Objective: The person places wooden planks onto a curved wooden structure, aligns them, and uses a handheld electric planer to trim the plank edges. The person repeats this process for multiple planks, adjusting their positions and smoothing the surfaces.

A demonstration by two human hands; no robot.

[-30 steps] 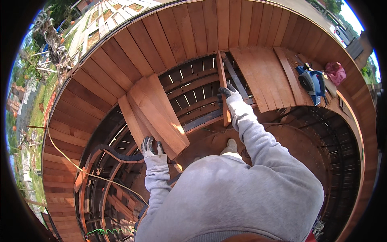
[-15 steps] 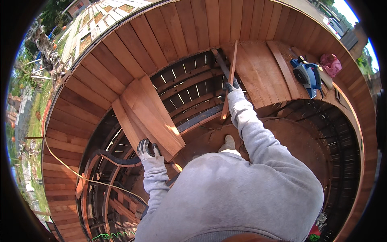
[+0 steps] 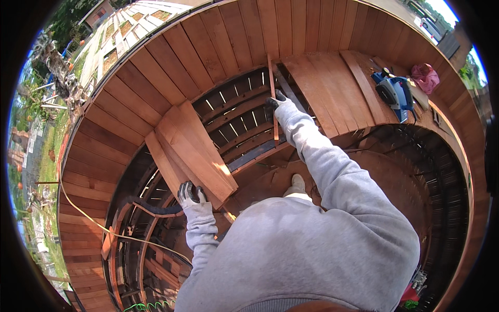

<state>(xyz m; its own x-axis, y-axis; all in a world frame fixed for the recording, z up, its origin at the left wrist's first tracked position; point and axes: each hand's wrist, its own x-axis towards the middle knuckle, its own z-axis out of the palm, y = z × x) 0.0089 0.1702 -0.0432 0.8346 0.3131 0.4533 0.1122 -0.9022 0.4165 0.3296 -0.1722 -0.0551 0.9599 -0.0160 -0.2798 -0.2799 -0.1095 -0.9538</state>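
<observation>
My right hand [image 3: 276, 102], in a dark-palmed glove, is closed on a narrow reddish board [image 3: 272, 73] held edge-up over the gap in the curved wooden bench frame, just left of a dark slanting strut [image 3: 293, 91]. My left hand [image 3: 189, 195] lies at the lower end of a loose, overlapping stack of planks [image 3: 195, 145], fingers bent but apart, touching the leftmost one. Beneath the gap, curved slats and a dark rail [image 3: 256, 152] show. More planks [image 3: 327, 91] cover the frame right of the gap.
A blue electric planer [image 3: 395, 99] and a pink bundle [image 3: 424, 78] sit on the right boards. A curved plank wall [image 3: 218, 36] surrounds me. A pale cord [image 3: 135, 235] drapes across the left framing, with a green coiled hose [image 3: 148, 307] at bottom left. My boot [image 3: 297, 184] stands on the floor.
My right hand and the narrow board shifted slightly right, then moved left and away from me, away from the right-hand planks. My left hand has stayed at the stack's end.
</observation>
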